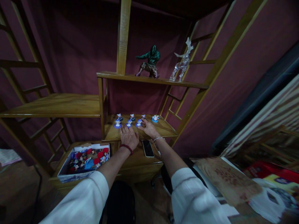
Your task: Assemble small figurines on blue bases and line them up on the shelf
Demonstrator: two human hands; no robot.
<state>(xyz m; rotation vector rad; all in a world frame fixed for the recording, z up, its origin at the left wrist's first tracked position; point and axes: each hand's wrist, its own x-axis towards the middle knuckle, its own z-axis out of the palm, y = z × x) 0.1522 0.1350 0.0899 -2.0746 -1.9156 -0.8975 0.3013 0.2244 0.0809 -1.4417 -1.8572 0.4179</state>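
Observation:
On the low wooden shelf [116,133] stand small figurines in two rows. In front are a left purple figurine [117,123], a middle purple figurine [129,123] and a right purple figurine [139,122]. My right hand [149,129] has its thumb and fingers around the right purple figurine, which stands on the shelf. My left hand [129,137] lies palm down at the shelf's front, fingers stretched towards the middle purple figurine's base; whether they touch it I cannot tell. Behind are several figurines with dark bases, including one [132,117], and a blue-based figurine [155,118] at right.
A box of mixed figurines [85,160] sits lower left. A phone [148,148] lies below the shelf, near my right wrist. A dark green and brown statue [150,60] and a clear deer figure [182,63] stand on the shelf above. Cardboard [229,177] lies at lower right.

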